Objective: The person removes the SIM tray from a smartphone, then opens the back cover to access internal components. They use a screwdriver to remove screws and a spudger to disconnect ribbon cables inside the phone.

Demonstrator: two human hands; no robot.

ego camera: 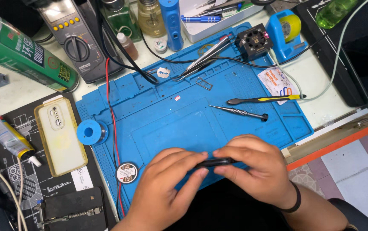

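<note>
Both my hands hold a thin black phone (213,162), seen edge-on, low over the front of a blue silicone work mat (184,115). My left hand (162,188) pinches its left end with thumb and fingers. My right hand (254,169), with a black band at the wrist, grips its right end. Most of the phone is hidden behind my fingers.
On the mat lie a small screwdriver (239,113), a yellow-and-black spudger (265,99), tweezers (205,57), a solder spool (91,131) and a wire coil (126,173). A yellowed clear phone case (60,134), a multimeter (77,38), a green spray can (21,51) and bottles stand to the left and behind.
</note>
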